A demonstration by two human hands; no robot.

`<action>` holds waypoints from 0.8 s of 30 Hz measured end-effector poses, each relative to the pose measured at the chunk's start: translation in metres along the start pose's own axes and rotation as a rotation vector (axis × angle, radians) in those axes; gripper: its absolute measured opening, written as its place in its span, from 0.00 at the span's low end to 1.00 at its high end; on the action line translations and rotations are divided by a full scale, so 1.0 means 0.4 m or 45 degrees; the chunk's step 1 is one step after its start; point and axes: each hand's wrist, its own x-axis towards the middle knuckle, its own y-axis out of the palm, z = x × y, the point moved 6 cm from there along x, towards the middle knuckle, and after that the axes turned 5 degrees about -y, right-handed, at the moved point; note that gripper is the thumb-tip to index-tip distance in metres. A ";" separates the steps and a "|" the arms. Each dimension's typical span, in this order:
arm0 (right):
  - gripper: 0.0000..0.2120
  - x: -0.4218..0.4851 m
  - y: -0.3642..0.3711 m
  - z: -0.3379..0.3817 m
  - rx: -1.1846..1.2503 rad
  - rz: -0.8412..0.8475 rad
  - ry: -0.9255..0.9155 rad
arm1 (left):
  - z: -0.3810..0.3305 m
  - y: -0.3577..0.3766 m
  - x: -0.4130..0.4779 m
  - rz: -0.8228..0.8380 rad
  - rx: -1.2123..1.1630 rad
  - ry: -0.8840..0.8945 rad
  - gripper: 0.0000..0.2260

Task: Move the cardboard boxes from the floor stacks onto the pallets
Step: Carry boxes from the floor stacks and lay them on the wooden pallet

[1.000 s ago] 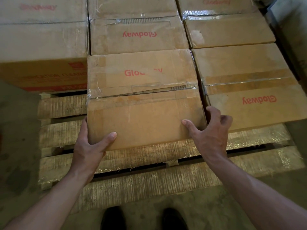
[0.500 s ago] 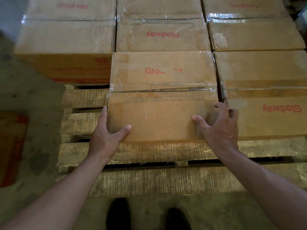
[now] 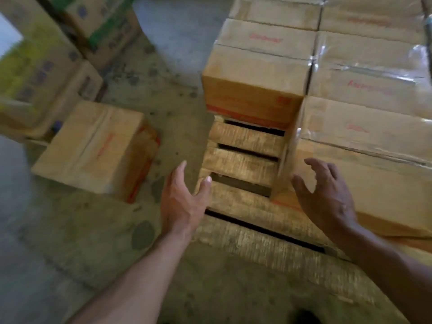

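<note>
Okay, whole frame is motion-blurred. Far left: printed cartons (image 3: pixel 46 73) with green and blue markings, stacked on the floor (image 3: pixel 70 242), which is grey, stained concrete. Just right of them a lone box (image 3: pixel 93 148) sits on that floor with its taped top up and red print along the seam, well apart from the pallet.

The left hand (image 3: pixel 182 199) hovers at the pallet's left edge with the palm turned inward, fingers straight and thumb spread, holding nothing.

The pallet (image 3: pixel 243 160) is wooden, and its front-left part shows bare slats with dark gaps between them. Behind those slats the corner box (image 3: pixel 254 76) stands on the pallet's left edge, with a red band low on its front face.

The right hand (image 3: pixel 327 195) is spread wide with fingers loosely bent, gripping nothing. It hangs over the near-left corner of the front box (image 3: pixel 374 181); whether the fingertips touch the cardboard cannot be told through the blur.

The front box lies flat on the pallet with clear tape across the top and an unreadable red logo. Behind it and to the right, the packed boxes (image 3: pixel 369 50) fill the pallet in rows, side by side and touching, with tape glare at upper right.
</note>
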 end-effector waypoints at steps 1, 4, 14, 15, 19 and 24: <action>0.28 -0.001 0.035 0.075 0.008 0.028 -0.026 | 0.051 -0.069 0.014 -0.034 0.006 -0.030 0.34; 0.28 0.002 0.148 0.306 -0.008 0.072 -0.127 | 0.203 -0.273 0.064 -0.112 0.063 -0.138 0.31; 0.31 0.046 0.585 0.832 -0.073 0.320 -0.310 | 0.621 -0.656 0.282 -0.203 0.172 -0.414 0.35; 0.31 0.063 0.614 0.848 -0.100 0.336 -0.319 | 0.646 -0.651 0.295 -0.204 0.158 -0.452 0.36; 0.31 0.183 0.697 0.868 -0.203 0.386 -0.294 | 0.697 -0.560 0.334 -0.153 -0.010 -0.554 0.41; 0.35 0.417 0.834 0.911 -0.323 0.429 -0.317 | 0.749 -0.424 0.417 -0.184 -0.361 -0.832 0.64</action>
